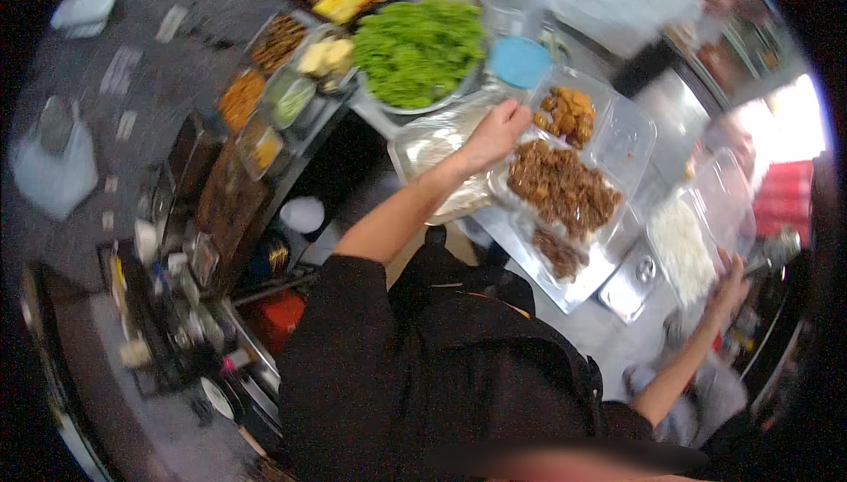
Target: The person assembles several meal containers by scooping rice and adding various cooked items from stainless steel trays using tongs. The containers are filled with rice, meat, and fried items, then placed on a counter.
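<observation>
Takeaway box [719, 186] of clear plastic, white rice [679, 239] in it, lies toward the right end of the steel counter [678, 102]. From the left end, small pans carry orange shreds [241, 101], brown strips [280, 43] and yellow chunks [326, 56]. Next comes a round bowl [388, 109] heaped with green leaf lettuce [419, 49], toward the far edge. Nearer, the person's left hand [497, 133] is curled, fingertips close together, just beside the chopped brown meat [565, 186]; whether it pinches any plastic cannot be told. Beyond the meat sit glazed brown cubes [566, 116]. A square steel lid [626, 288] lies between meat and rice. Farthest right, the right hand [728, 289] is at the box's near right side, its grip too blurred to tell.
</observation>
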`<state>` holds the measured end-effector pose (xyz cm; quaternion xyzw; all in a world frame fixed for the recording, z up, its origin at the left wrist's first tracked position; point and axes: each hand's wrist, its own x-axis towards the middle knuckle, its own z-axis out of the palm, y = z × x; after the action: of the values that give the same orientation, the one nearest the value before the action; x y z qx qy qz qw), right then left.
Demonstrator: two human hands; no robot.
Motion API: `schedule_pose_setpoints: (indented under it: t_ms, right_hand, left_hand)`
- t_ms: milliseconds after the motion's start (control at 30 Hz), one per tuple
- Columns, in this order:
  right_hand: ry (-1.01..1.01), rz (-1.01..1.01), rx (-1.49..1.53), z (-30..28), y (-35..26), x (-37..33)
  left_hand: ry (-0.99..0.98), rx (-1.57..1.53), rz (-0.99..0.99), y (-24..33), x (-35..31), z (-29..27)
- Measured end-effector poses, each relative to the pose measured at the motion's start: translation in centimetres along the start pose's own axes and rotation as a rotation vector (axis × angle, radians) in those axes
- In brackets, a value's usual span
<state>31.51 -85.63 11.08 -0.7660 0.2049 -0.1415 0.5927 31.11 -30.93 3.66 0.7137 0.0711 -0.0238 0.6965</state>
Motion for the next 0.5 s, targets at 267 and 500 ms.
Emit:
schedule_pose_setpoints:
  t_ms: [267,500]
  right_hand:
    - [-0.387,-0.184,-0.098,17.2,-16.3,-15.1]
    - [-0.856,-0.326,-0.085,42.0,-18.0,-37.9]
  left_hand:
    - [0.612,-0.097,-0.015,2.1,-24.6,-19.5]
    - [1.136,0.068,-0.077,-0.4,-48.1,-35.0]
